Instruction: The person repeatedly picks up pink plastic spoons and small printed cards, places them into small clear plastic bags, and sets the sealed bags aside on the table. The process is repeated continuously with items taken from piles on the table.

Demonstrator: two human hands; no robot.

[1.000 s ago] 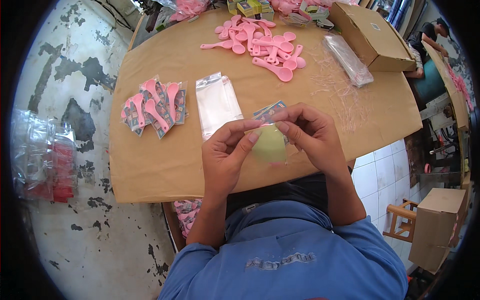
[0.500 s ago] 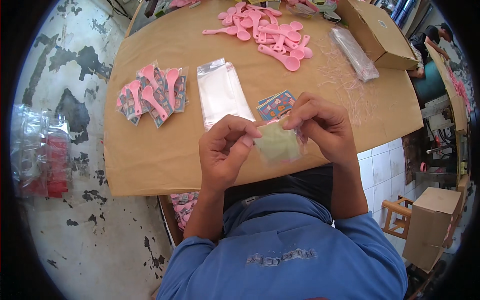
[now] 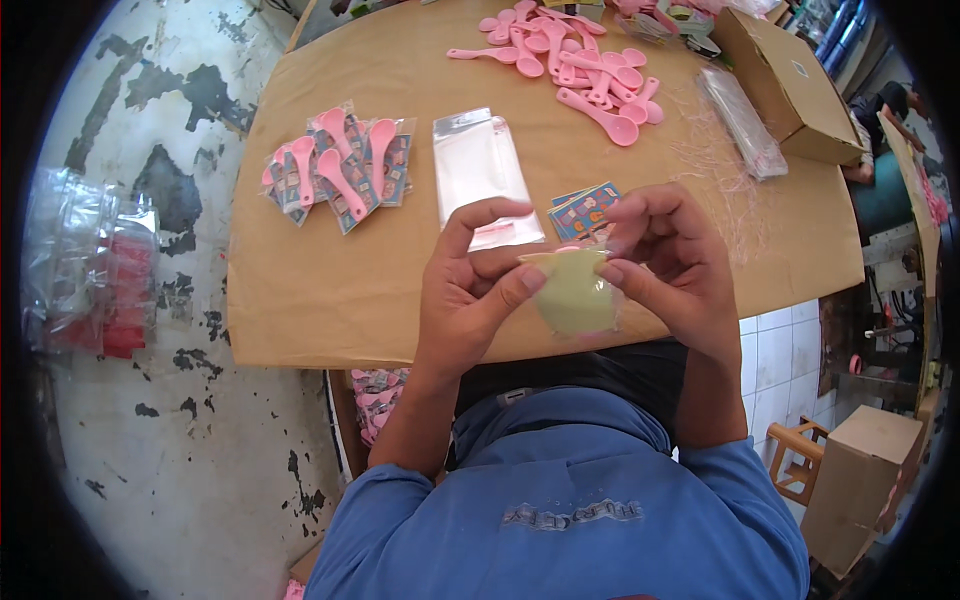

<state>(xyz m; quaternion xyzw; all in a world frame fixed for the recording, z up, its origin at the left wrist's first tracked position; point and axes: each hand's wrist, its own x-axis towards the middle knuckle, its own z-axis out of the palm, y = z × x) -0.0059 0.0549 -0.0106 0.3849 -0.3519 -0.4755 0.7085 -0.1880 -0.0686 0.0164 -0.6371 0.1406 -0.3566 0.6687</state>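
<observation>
A small clear plastic bag (image 3: 577, 300) with a pale yellow-green card face hangs in front of me, near the table's front edge. My left hand (image 3: 462, 300) pinches its upper left corner between thumb and index finger. On the other side, my right hand (image 3: 685, 275) grips the upper right edge with the thumb, its other fingers curled above. A bit of pink shows at the bag's top. Just beyond lie printed blue cards (image 3: 583, 210), partly hidden by my right fingers. Left of these is a stack of clear plastic bags (image 3: 482, 175).
Packed pink spoons with cards (image 3: 345, 180) lie at the left. A heap of loose pink spoons (image 3: 570, 60) is at the back, beside pink shreds, a clear bag bundle (image 3: 745, 125) and a cardboard box (image 3: 790, 85). A person (image 3: 880, 115) sits at far right.
The thumbs have come round to the near face of the bag and the fingers have lifted and spread. The table has shifted slightly right in view.
</observation>
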